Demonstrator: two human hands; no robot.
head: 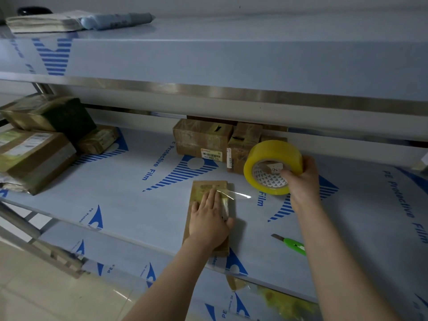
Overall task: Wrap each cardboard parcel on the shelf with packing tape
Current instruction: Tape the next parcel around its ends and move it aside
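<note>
A flat cardboard parcel (208, 188) lies lengthwise near the front edge of the middle shelf (129, 205). My left hand (209, 218) presses flat on top of it, fingers straight, over the tape end. My right hand (301, 181) grips a yellow roll of packing tape (271, 165), thumb inside the core, held up to the right of the parcel. A clear strip of tape (238, 195) stretches from the roll to the parcel's top.
Two taped boxes (201, 140) stand at the back of the shelf behind the roll. More wrapped parcels (39, 144) are stacked at the left end. A green utility knife (294, 246) lies at the front right. The upper shelf (231, 89) overhangs closely.
</note>
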